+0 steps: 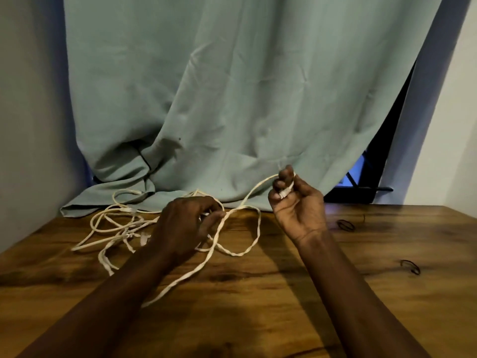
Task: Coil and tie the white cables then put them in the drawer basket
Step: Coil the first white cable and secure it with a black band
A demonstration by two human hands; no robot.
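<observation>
A tangle of white cables (116,223) lies loose on the wooden table (284,293), at the back left. My right hand (296,208) is raised above the table, palm toward me, and grips a cable end with its clear plug between fingers and thumb. From there the cable arcs down to my left hand (185,226), which pinches it just above the tabletop. A long twisted strand (196,270) runs from my left hand toward the table's front. No drawer basket is in view.
Two black hair ties lie on the table's right side, one further back (346,225) and one nearer (410,266). A pale green curtain (232,99) hangs behind and spills onto the table's back edge. A dark window gap shows at the right.
</observation>
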